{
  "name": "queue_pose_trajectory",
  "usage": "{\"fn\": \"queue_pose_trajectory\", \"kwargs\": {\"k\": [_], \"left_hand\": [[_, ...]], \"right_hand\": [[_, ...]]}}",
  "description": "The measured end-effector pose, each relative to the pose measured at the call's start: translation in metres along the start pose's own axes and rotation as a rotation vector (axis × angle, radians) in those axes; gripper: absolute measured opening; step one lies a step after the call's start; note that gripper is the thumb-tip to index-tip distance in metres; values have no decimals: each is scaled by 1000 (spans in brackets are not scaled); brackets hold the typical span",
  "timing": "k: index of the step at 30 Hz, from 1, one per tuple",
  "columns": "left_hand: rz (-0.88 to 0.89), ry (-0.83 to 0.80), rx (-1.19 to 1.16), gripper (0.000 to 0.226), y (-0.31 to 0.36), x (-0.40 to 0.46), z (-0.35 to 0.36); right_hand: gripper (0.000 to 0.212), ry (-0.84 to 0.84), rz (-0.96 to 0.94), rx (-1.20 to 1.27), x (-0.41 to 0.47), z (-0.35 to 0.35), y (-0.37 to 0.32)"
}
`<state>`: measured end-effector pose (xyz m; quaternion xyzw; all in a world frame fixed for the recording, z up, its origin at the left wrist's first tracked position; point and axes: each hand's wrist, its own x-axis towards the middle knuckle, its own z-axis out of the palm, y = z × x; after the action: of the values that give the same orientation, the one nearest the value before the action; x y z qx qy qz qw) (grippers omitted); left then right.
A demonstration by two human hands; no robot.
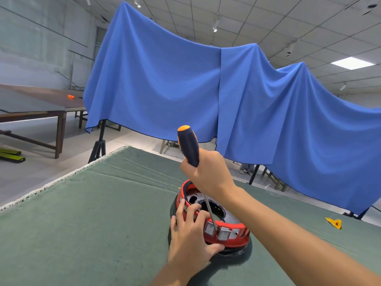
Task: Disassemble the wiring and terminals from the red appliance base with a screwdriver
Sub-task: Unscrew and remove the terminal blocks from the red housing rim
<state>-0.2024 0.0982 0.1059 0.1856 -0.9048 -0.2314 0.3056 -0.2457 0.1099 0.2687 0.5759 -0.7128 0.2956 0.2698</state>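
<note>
The red appliance base (pixel 237 228) is a round red ring with a metal inner plate, lying on the green cloth-covered table (pixel 92 213). Two white rocker switches (pixel 223 234) sit in its near wall. My left hand (pixel 189 238) grips the ring's left side, fingers over the rim and thumb under the red wall. My right hand (pixel 208 172) holds a screwdriver (pixel 188 145) with a dark blue and orange handle, almost upright. Its metal shaft runs down inside the ring, and the tip ends between the two switches.
A small yellow plastic piece (pixel 334 222) lies on the cloth at the right. A blue sheet (pixel 185 83) hangs on stands behind the table. A wooden table (pixel 41 104) stands at the far left. The table's frayed left edge (pixel 61 178) runs diagonally.
</note>
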Motion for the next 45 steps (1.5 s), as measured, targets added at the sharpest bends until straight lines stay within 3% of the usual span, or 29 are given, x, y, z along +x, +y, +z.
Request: {"fn": "queue_pose_trajectory", "kwargs": {"k": [5, 8, 10, 15, 24, 31, 37, 45], "left_hand": [[2, -5, 8, 76, -1, 0, 0], [3, 9, 11, 75, -3, -1, -1], [8, 10, 17, 74, -4, 0, 0], [15, -31, -8, 68, -8, 4, 2], [26, -70, -10, 69, -10, 4, 2], [70, 53, -33, 63, -10, -1, 0], [102, 72, 18, 63, -7, -2, -6], [174, 106, 8, 66, -3, -6, -9]], "right_hand": [[45, -76, -43, -34, -3, 3, -6], [34, -183, -30, -87, 3, 10, -11], [28, -226, 11, -112, 8, 14, -9], [41, -240, 120, -132, 20, 18, 5], [37, -281, 280, -155, 25, 29, 22], [33, 115, 456, 167, 2, -20, 41], [36, 436, 528, 280, -41, -62, 52], [29, 993, 951, 557, -96, -79, 81]]}}
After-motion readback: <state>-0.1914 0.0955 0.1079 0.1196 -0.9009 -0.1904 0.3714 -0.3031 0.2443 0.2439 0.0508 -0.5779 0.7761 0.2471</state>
